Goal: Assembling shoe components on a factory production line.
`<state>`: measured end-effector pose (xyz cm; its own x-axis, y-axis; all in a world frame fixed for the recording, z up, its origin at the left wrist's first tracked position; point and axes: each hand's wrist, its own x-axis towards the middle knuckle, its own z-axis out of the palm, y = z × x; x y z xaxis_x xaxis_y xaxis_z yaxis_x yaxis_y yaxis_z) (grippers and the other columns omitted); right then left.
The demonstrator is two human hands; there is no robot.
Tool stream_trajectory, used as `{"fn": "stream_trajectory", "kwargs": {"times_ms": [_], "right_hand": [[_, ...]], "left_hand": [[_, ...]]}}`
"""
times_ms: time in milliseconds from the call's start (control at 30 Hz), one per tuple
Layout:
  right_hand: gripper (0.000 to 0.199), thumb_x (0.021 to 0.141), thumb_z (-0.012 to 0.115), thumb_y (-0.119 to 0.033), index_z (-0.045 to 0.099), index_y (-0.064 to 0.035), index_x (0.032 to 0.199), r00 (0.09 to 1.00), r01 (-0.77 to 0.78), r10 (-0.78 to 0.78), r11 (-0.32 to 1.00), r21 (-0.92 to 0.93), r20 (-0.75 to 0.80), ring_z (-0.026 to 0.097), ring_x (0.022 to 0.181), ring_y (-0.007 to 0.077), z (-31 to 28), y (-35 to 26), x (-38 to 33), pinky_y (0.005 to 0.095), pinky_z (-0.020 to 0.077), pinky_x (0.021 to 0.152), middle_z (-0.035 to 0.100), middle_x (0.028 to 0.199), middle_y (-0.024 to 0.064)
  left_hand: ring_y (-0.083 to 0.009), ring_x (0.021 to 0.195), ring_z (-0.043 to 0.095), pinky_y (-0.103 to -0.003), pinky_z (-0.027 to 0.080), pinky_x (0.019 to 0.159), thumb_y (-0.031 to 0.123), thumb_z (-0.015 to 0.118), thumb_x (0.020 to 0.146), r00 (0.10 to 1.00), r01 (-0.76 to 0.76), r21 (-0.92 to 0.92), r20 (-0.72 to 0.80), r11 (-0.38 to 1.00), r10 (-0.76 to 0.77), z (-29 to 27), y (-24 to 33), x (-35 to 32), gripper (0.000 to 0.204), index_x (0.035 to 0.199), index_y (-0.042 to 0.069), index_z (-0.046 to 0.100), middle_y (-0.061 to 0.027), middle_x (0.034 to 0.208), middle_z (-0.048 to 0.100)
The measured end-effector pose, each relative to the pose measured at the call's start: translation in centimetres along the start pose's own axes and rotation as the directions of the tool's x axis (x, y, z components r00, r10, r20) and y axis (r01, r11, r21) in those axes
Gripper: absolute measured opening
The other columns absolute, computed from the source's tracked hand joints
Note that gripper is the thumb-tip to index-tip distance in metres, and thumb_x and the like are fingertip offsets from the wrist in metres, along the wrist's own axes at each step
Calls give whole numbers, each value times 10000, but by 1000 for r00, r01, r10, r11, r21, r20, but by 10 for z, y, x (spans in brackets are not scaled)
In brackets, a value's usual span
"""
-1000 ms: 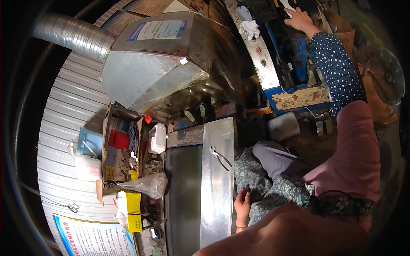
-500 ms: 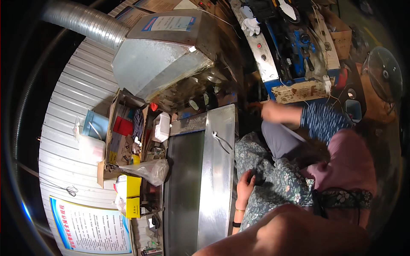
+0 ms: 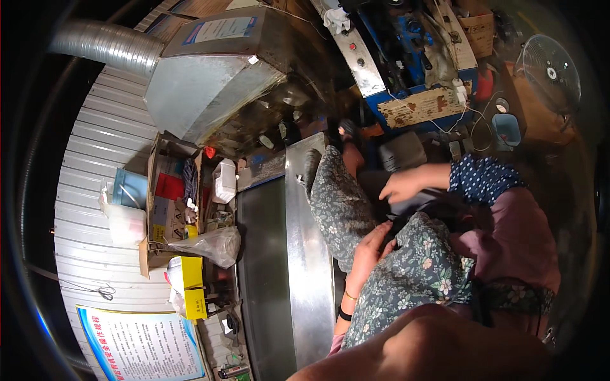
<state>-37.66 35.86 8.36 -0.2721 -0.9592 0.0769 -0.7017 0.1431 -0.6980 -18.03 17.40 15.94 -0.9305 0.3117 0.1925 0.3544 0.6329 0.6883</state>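
Observation:
My left hand (image 3: 372,246), with a bracelet and a black band at the wrist, lies on the floral cloth (image 3: 422,270) over my lap. Its fingers are stretched out, their tips beside dark material I cannot make out. To the right and farther off, my right hand (image 3: 406,184) reaches from a dotted sleeve (image 3: 486,183), fingers extended above dark grey material; it is slightly blurred. Nothing shows in either hand. Floral cloth covers my leg (image 3: 340,206) beside the metal ledge (image 3: 309,254). A small end of the pliers (image 3: 300,180) shows there, the remainder hidden.
A sheet-metal hood (image 3: 210,95) with a duct (image 3: 108,47) stands far left. Beyond my legs is a blue machine (image 3: 406,63), with a fan (image 3: 551,73) and a blue bin (image 3: 506,129) to its right. An open carton (image 3: 168,197) and a yellow box (image 3: 192,289) line the left wall.
The view has shifted. My floral-covered leg has swung out toward the ledge, hiding most of the pliers. My right hand has come down closer to my left, whose fingers have straightened.

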Motion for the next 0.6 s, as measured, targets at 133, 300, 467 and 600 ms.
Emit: {"fn": "stream_trajectory", "kwargs": {"times_ms": [133, 300, 467, 600], "right_hand": [[333, 864, 591, -184, 648, -9, 1141, 987, -113, 102, 990, -84, -121, 683, 841, 309, -97, -8, -34, 394, 529, 757, 698, 985, 192], [264, 817, 602, -181, 702, -8, 989, 904, -340, 248, 911, -233, -347, 669, 841, 337, -236, -17, -42, 412, 519, 729, 686, 914, 206], [231, 802, 627, -280, 705, -83, 894, 507, -778, 92, 477, -409, -857, 658, 809, 350, -396, 45, -49, 433, 529, 723, 689, 876, 155], [633, 860, 629, -456, 439, -219, 1416, 130, -991, 183, 18, -129, -974, 543, 1154, 375, -469, 80, -50, 463, 490, 916, 528, 1330, 181]], "left_hand": [[-358, 1076, 623, -378, 504, 920, 145, 686, 873, 996, 62, -106, 73, 992, -55, 6, -8, -8, 377, 1212, 6, 600, -189, 1158, 643], [-317, 931, 680, -355, 527, 783, 290, 671, 898, 974, 214, -108, 95, 971, -204, 7, -46, -20, 403, 1225, 61, 612, -193, 1043, 676], [-209, 888, 691, -315, 515, 767, 338, 653, 919, 932, 362, -181, 96, 914, -350, 1, -67, 0, 409, 1228, 73, 614, -174, 1001, 696], [-152, 897, 671, -269, 499, 829, 307, 651, 929, 915, 392, -331, 41, 858, -402, 18, -108, -1, 402, 1234, 49, 607, -127, 1043, 707]]}}
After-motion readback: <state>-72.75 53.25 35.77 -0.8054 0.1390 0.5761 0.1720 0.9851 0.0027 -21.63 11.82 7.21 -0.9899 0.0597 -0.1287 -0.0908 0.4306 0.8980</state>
